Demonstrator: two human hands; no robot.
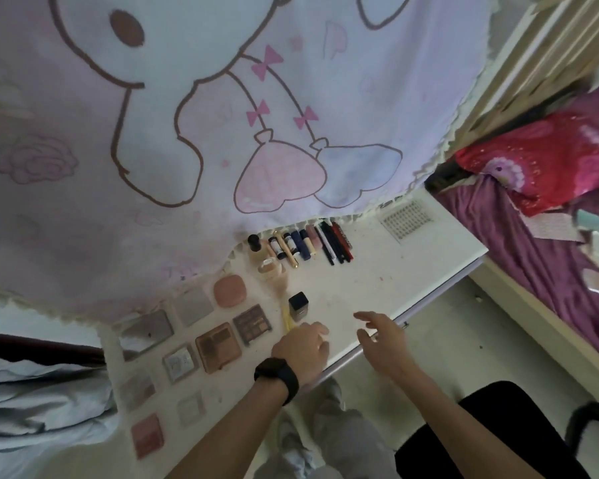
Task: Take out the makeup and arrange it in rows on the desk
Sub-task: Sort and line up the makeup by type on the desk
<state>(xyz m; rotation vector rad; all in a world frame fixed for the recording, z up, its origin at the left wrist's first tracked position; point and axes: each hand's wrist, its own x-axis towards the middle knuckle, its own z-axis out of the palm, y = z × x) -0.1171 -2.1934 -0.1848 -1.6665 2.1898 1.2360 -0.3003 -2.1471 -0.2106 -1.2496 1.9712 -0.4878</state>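
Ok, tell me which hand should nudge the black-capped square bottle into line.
Left, probably. The left hand is right next to the black-capped square bottle; the right hand hovers open farther right over bare desk.

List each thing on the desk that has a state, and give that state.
Round pink compact, closed, lying flat.
Black-capped square glass bottle, capped.
Brown eyeshadow palette, lying flat, pans showing.
Row of lipsticks and pencils, laid side by side.
Left hand, curled over the white desk; grip cannot be told.
Right hand, open, holding nothing.
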